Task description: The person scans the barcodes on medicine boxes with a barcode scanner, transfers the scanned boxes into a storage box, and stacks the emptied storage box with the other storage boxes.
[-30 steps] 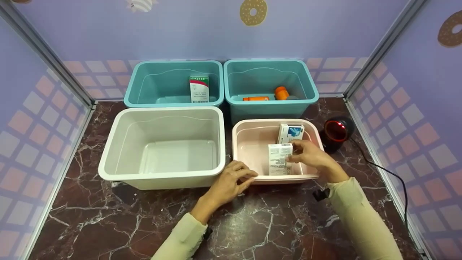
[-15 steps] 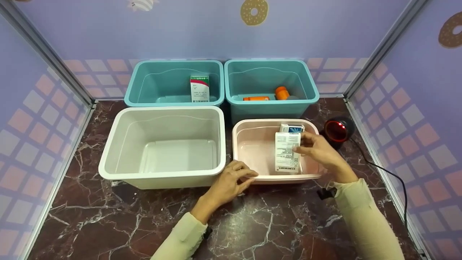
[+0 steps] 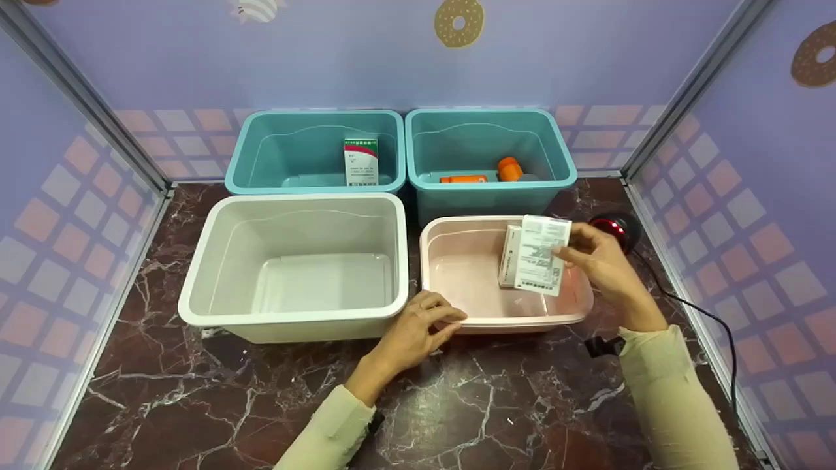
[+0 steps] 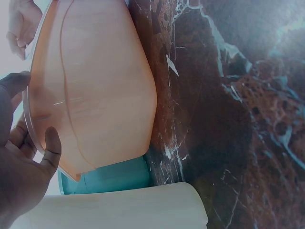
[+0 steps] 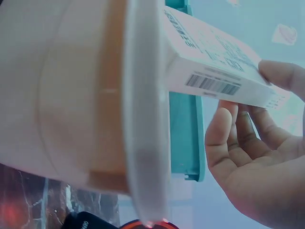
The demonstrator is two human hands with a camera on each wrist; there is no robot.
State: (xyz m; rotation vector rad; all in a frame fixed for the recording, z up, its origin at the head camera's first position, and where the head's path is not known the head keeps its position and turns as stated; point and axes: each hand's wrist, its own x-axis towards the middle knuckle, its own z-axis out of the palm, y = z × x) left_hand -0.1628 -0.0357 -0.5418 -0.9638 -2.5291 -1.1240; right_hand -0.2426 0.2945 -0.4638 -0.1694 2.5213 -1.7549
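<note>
At centre right, right fingers (image 3: 590, 235) pinch a white carton (image 3: 539, 254), likely light, stiff, crushable, best held by edges; left fingers (image 3: 431, 316) grip a pink bin (image 3: 457, 264)

The right hand (image 3: 604, 261) is higher and farther right, with the held white box (image 3: 542, 254) tilted. The second box (image 3: 508, 264) now exposes its lower side. The hand partly covers the scanner (image 3: 625, 230).

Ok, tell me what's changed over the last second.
The right hand, gripping the white printed cardboard box, lifted it up and rightward toward the black scanner with red lights. Nothing was newly grasped or released. The left hand stayed at the rim of the pale pink plastic bin.
</note>
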